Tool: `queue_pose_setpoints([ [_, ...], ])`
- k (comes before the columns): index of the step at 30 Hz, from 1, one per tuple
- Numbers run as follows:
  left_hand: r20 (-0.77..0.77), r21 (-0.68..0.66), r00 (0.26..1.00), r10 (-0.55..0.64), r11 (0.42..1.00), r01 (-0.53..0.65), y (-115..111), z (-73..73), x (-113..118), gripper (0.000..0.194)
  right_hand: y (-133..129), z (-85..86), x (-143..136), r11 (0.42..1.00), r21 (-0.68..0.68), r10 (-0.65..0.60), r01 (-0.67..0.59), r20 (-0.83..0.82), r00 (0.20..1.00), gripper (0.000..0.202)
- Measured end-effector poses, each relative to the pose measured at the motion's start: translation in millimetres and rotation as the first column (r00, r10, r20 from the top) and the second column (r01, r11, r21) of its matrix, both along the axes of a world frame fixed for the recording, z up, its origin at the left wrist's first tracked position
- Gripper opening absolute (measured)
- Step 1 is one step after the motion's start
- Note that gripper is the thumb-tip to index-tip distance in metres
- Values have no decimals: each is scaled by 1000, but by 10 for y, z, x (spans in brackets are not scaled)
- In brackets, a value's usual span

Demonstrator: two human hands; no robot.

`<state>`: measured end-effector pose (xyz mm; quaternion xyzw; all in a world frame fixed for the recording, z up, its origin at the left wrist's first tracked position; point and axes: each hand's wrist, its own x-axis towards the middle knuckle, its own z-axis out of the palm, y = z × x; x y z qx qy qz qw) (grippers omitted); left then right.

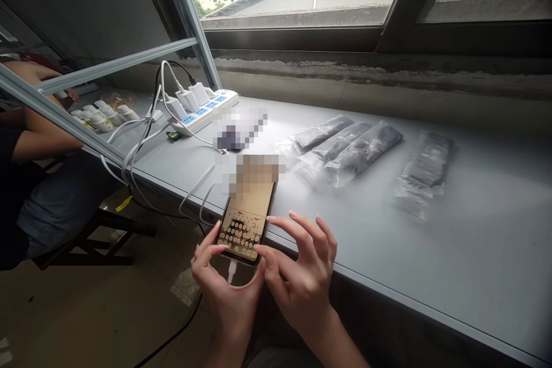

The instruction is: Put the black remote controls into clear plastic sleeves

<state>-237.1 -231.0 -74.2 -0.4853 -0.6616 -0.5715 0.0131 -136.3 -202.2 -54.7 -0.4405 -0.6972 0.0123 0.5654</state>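
Note:
A smartphone point(242, 224) leans at the table's front edge, its tan screen showing a keyboard on the lower half. My left hand point(228, 299) is closed around the phone's lower end, with digits at both of its sides. A white charging cable plug point(232, 270) sits in the phone's bottom edge. Over the phone's right side is my right hand point(304, 267), fingers spread. One fingertip touches the screen near the lower right of the keyboard, and another is by the right edge. The upper screen is blurred out.
Several plastic-wrapped dark packages point(364, 149) lie on the grey table point(388, 259). A power strip point(207, 112) holds white chargers, with cables hanging over the edge. White bottles point(103, 115) stand near another person's arm point(43, 132). A metal frame point(121, 63) crosses the left side.

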Motion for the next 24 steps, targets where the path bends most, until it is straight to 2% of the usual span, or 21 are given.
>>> queue_pose_setpoints([
  [11, -62, 22, 998, 7, 1000, -5, 7, -53, -43, 56, -5, 5, -8, 1000, -5, 8, -8, -5, 1000, 27],
  [24, -59, 29, 998, -4, 1000, 6, 4, -59, -53, 56, -5, 22, -13, 1000, -1, 5, -5, -1, 1000, 28],
])
